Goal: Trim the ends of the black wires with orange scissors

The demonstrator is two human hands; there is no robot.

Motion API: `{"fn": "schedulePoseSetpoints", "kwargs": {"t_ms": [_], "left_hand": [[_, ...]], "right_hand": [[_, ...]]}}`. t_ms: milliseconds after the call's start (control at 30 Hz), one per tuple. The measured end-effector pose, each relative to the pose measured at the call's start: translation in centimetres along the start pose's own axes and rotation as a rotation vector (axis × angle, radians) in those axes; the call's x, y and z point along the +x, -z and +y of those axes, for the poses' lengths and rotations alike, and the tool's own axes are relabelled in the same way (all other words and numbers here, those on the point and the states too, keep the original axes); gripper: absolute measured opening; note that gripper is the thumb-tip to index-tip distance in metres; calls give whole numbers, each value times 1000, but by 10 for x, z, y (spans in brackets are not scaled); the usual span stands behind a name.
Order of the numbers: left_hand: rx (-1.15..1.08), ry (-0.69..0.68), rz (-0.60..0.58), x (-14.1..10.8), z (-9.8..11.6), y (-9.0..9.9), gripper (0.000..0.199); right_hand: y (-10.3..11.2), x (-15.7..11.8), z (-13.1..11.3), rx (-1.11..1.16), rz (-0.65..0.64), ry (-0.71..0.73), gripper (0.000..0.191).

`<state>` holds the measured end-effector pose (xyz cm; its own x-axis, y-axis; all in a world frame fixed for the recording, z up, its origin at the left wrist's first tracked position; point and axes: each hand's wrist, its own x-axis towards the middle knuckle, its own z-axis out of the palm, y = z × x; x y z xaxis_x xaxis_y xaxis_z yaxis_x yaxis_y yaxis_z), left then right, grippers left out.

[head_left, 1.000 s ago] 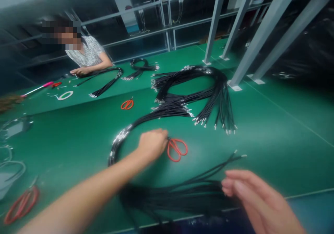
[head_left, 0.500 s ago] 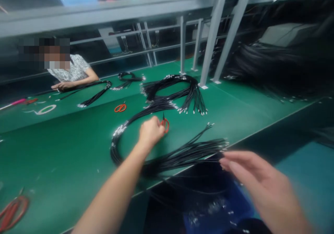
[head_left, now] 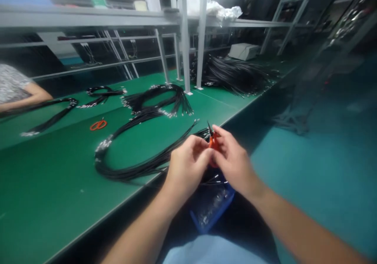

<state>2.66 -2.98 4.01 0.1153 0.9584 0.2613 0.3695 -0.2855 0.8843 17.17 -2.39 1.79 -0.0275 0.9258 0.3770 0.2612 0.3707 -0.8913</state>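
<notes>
A pair of scissors [head_left: 212,141] with orange handles and dark blades is between my two hands, tips pointing up and away from me. My left hand [head_left: 188,164] has its thumb and fingers closed at the handles. From the other side, my right hand [head_left: 235,160] is closed round the handles too, its fingertips near the blades. Just behind the hands, a curved bundle of black cables [head_left: 118,173] with silvery ends lies along the table edge. My fingers cover part of the bundle's near end and most of the handles.
Another orange-handled pair of scissors [head_left: 98,125] lies on the green table [head_left: 53,185]. More cable bundles [head_left: 176,93] lie farther back, beside grey shelf posts [head_left: 186,60]. A blue bin [head_left: 203,226] with small bits sits below my hands. At the far left is a co-worker's arm [head_left: 37,93].
My left hand has brought the scissors from over the table to the right, and my right hand has closed on them too. The view has turned right.
</notes>
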Motion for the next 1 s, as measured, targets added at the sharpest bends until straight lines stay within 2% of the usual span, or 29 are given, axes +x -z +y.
{"fn": "schedulePoseSetpoints", "kwargs": {"t_ms": [67, 133, 233, 300, 400, 500, 567, 700, 833, 933, 1000], "left_hand": [[121, -13, -23, -4, -1, 5, 11], [308, 15, -40, -12, -14, 13, 12], [557, 77, -109, -33, -47, 19, 9], [630, 106, -141, -46, -67, 16, 9], [667, 107, -160, -51, -84, 2, 10], [760, 4, -178, -36, -90, -21, 14], [834, -69, -205, -23, -94, -38, 21], [895, -95, -345, -21, -104, -57, 24], [876, -64, -493, -29, -104, -52, 18], [832, 36, -501, -6, -101, -51, 25], [838, 101, -468, 20, -104, -60, 29]], "right_hand": [[23, 0, -7, 194, -20, -169, 45], [47, -4, -11, 326, -9, -287, 37], [77, -18, -8, 410, 53, -361, 30], [87, -31, 1, 418, 94, -395, 28], [85, -47, 20, 446, 176, -471, 27], [71, -53, 37, 495, 329, -488, 28], [64, -52, 44, 507, 378, -481, 28], [68, -43, 46, 423, 353, -529, 33], [77, -29, 51, 359, 327, -543, 36], [68, -17, 58, 441, 214, -546, 34], [55, -8, 60, 603, 148, -527, 29]]}}
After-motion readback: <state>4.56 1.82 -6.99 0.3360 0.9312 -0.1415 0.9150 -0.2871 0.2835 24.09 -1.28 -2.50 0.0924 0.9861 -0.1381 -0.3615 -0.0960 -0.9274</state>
